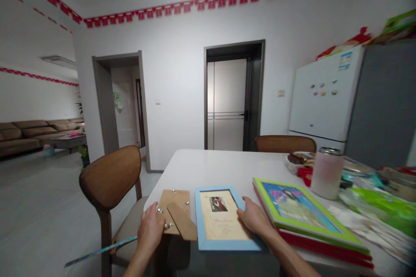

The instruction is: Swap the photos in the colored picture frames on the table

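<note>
Blue frame (201,225) lies face up at the near side of the surface (211,164) in the head view, a printed sheet (224,229) with a small photo (219,204) inside it. On its right rail is the right hand (255,216), the grip wrapped on that rail with the thumb over the face. Left of the frame, the left hand (151,226) is at the far side of a board (165,200); whether its grip presses or pinches anything, I cannot tell. Four metal bits (174,191) and a brown leg (180,220) show on that board. To handle the frame well, I would hold it by the rails, keep the thumb off the sheet, and keep it level, since its near end seems to reach past the surface's edge; the bits look easy to knock loose. Right of the frame, a green frame (341,230) holds a picture of a figure in a pale dress. Farther right of the blue frame are a pink cup (326,177), its inside hidden, and a bowl (291,168) with dark contents too blurred to name.
</note>
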The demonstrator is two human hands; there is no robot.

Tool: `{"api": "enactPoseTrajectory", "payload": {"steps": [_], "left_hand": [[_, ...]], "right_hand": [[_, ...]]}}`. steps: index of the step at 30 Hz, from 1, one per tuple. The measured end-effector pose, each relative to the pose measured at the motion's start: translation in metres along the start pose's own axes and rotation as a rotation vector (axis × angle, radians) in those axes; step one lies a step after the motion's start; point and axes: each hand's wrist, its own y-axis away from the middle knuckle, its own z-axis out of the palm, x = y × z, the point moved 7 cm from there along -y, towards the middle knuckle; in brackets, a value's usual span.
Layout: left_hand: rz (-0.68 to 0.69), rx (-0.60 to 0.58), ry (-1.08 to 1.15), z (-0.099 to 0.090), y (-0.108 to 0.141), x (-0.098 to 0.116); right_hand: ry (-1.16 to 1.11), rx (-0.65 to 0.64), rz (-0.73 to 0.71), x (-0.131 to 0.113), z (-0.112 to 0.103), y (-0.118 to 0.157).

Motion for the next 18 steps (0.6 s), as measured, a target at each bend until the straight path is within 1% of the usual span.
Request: {"api": "enactPoseTrajectory", "payload": {"steps": [2, 3, 4, 6, 8, 10, 11, 12, 13, 14, 16, 18], "left_hand": [[0.087, -0.009, -0.011, 0.010, 0.011, 0.027], [0.144, -0.027, 0.014, 0.018, 0.018, 0.045], [0.207, -0.068, 0.074, 0.027, 0.027, 0.066], [0.300, -0.180, 0.209, 0.048, 0.048, 0.111], [0.393, -0.279, 0.298, 0.066, 0.067, 0.155], [0.498, -0.281, 0.314, 0.071, 0.079, 0.188], [0.547, -0.263, 0.307, 0.070, 0.081, 0.198], [0.584, -0.230, 0.294, 0.067, 0.081, 0.204], [0.605, -0.189, 0.278, 0.062, 0.078, 0.205], [0.603, -0.138, 0.264, 0.055, 0.072, 0.201], [0.540, -0.011, 0.243, 0.037, 0.055, 0.181], [0.427, 0.113, 0.236, 0.020, 0.039, 0.148]], "right_hand": [[-0.262, -0.059, 0.062, -0.005, -0.008, 0.001], [-0.410, -0.111, 0.080, -0.010, -0.012, 0.003], [-0.548, -0.159, 0.093, -0.017, -0.016, 0.006], [-0.767, -0.205, 0.114, -0.031, -0.024, 0.013], [-0.927, -0.192, 0.135, -0.040, -0.032, 0.017], [-1.039, -0.211, 0.131, -0.046, -0.034, 0.020], [-1.068, -0.231, 0.122, -0.047, -0.033, 0.020], [-1.066, -0.251, 0.107, -0.046, -0.032, 0.019], [-1.033, -0.260, 0.091, -0.043, -0.031, 0.017], [-0.966, -0.259, 0.075, -0.038, -0.030, 0.015], [-0.736, -0.218, 0.050, -0.024, -0.027, 0.010], [-0.428, -0.137, 0.004, -0.010, -0.026, 0.004]]}}
